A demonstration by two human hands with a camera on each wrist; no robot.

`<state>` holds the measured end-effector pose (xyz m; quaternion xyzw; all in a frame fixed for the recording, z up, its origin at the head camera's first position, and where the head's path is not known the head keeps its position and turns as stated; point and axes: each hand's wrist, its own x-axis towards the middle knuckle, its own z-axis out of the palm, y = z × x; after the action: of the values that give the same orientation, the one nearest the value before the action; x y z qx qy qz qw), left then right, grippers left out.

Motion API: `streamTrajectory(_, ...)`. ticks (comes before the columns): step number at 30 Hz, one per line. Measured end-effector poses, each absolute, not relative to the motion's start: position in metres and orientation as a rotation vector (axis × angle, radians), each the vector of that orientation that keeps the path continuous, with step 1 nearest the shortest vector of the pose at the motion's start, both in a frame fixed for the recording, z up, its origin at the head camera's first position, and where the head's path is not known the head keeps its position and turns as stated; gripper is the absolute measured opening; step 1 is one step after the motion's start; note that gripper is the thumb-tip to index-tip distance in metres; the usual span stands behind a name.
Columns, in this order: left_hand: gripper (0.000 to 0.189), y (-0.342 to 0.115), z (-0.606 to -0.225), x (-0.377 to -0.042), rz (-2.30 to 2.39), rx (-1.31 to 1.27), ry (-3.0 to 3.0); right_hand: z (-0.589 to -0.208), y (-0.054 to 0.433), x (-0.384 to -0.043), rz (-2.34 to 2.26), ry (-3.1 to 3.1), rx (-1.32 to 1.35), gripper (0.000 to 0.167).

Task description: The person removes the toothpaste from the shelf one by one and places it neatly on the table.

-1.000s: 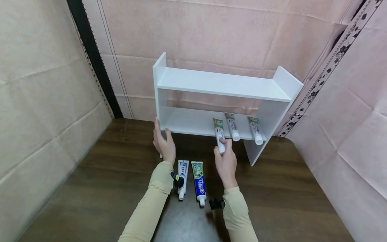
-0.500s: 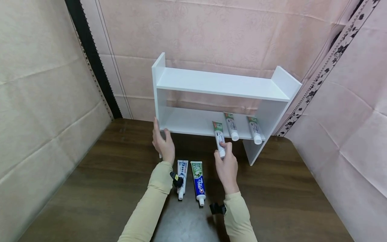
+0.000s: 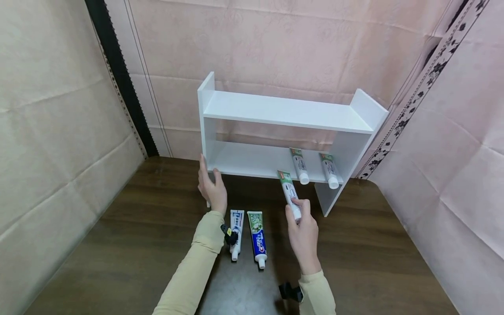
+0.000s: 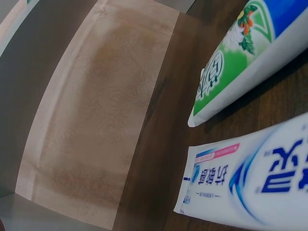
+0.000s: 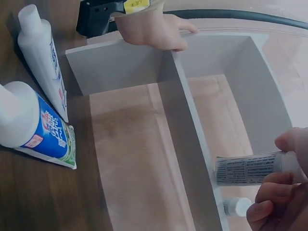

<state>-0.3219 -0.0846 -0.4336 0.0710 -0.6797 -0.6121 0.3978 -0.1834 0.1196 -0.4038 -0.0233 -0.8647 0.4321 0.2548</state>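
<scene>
Right hand [image 3: 305, 234] pinches a toothpaste tube [image 3: 290, 192] — left hand [image 3: 213, 189] (fingers straight) touches the shelf [image 3: 252, 159].

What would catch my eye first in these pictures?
Probably the white two-tier shelf standing at the back of the dark table. Next, the right hand, which pinches a green-and-white toothpaste tube near the lower board's front edge; two similar tubes lie toward that board's right end. Nearer the viewer, a blue-and-green Crest tube and a blue-and-white tube lie side by side.
</scene>
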Motion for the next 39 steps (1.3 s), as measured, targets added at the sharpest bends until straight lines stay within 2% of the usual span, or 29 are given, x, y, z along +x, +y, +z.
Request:
streamTrajectory(8,0.057,-0.083,-0.437,-0.323,-1.553,0.182,-1.731,-0.409,0.126,-0.158,1.180,-2.319,-0.126,0.025)
streamTrajectory(17,0.058,-0.085,-0.437,-0.326,-1.553,0.176,-1.724,-0.433,0.136,-0.161,0.990,-2.553,-0.183,0.020)
streamTrajectory(27,0.057,-0.086,-0.435,-0.325,-1.562,0.172,-1.716,-0.457,0.139,-0.168,0.719,-2.774,-0.113,0.034)
streamTrajectory(39,0.056,-0.085,-0.437,-0.325,-1.558,0.178,-1.703,-0.469,0.142,-0.174,0.684,-2.991,-0.054,0.053)
